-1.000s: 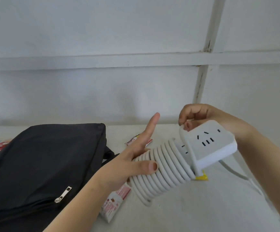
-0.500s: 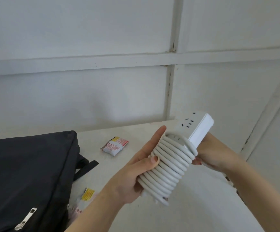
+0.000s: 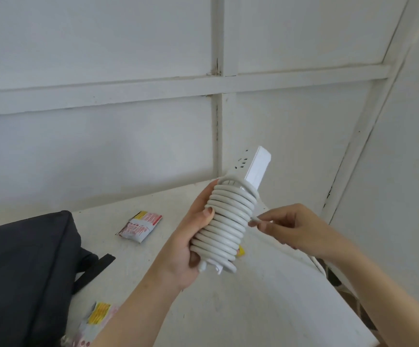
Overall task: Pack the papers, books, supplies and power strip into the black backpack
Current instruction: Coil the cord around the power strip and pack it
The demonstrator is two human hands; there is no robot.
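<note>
Curled round the wound bundle, the left grip [image 3: 188,242] has its thumb across the front of the turns and its fingers behind them. It carries the power strip [image 3: 256,169] tilted, socket end up, above the tabletop [image 3: 253,311]. The right grip [image 3: 291,229] is nearly closed, fingertips pinching the loose run of the cord [image 3: 226,221] just where it leaves the coils on the right side. More cord trails down past that wrist toward the tabletop's far edge.

The step in hand looks like finishing the wind. To do it well:
- Press the thumb firmly on the turns so none spring loose.
- Lay each new turn snug beside the last, not over it.
- Tuck the plug end under a turn before letting go.

The black backpack [image 3: 23,266] lies on the tabletop to the left, well apart from the bundle. I cannot tell whether its opening is unzipped. A printed packet [image 3: 140,225] lies between them, and a second packet [image 3: 98,314] sits beside the bag.
</note>
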